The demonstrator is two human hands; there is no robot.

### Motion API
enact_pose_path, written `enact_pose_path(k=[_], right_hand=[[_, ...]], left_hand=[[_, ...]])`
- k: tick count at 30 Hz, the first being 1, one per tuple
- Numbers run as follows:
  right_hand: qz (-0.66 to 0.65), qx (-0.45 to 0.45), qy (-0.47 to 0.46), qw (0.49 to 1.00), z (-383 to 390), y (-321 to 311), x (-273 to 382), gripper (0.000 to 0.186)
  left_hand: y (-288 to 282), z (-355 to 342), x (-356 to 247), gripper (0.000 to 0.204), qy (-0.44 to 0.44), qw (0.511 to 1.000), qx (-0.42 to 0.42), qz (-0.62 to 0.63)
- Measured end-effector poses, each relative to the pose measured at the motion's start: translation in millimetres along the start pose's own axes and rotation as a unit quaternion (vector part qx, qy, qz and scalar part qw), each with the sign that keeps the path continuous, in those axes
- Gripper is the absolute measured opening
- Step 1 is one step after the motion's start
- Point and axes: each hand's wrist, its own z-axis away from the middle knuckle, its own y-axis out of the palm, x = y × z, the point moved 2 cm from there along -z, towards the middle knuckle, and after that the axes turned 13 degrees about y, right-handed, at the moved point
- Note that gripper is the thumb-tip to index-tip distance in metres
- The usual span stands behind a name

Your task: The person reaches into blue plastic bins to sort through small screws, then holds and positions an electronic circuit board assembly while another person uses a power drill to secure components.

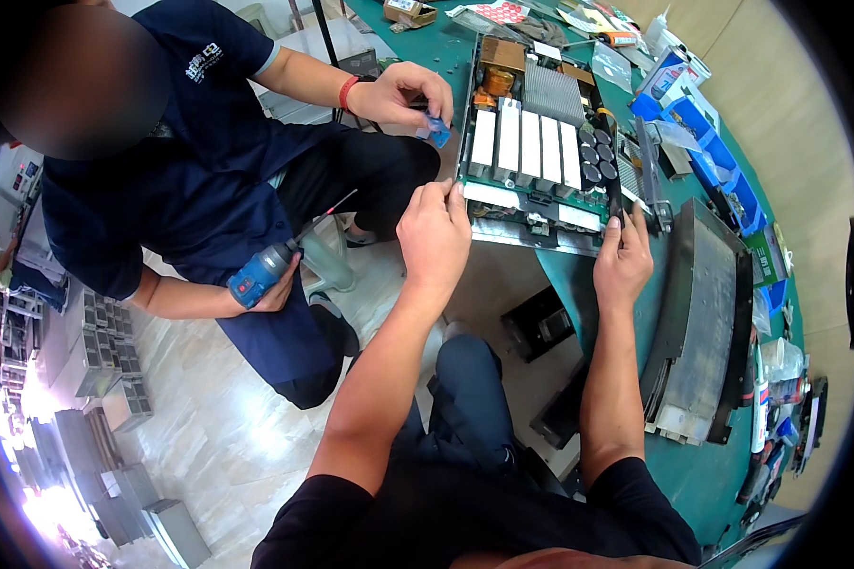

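Observation:
An open electronics unit (552, 87), a metal chassis with a circuit board, lies at the edge of the green workbench. White rectangular blocks (529, 144), a finned heatsink and a cluster of black round capacitors (594, 156) sit on its board. My left hand (435, 232) is closed on the unit's near left corner, thumb and fingers together. At the near right corner my right hand (622, 263) grips the chassis edge. The parts of the chassis under my fingertips are hidden.
A seated co-worker at my left holds a blue power screwdriver (260, 275) with a long bit and a small blue piece (437, 131) close to the unit. Right on the bench (565, 284) lie a long metal cover (697, 322), blue parts bins (721, 171) and bottles.

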Motion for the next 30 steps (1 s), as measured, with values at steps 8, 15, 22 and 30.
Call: enact_pose_path(k=[8,15,22,30], right_hand=[[-0.076,0.010,0.104,0.992,-2.2,14.2,-18.3,0.043],[-0.063,0.036,0.153,0.986,-2.6,20.1,-26.6,0.046],[-0.047,0.034,0.175,0.983,-2.7,18.8,-25.9,0.040],[-0.076,0.032,0.163,0.983,-2.6,20.5,-19.9,0.035]], left_hand=[[37.8,23.2,21.3,0.039,-0.237,0.934,-0.035,0.266],[40.9,22.1,-11.8,0.039,-0.487,0.758,-0.054,0.430],[50.8,29.9,-21.7,0.052,-0.519,0.718,-0.113,0.450],[66.7,36.4,-23.7,0.063,-0.512,0.665,-0.122,0.530]])
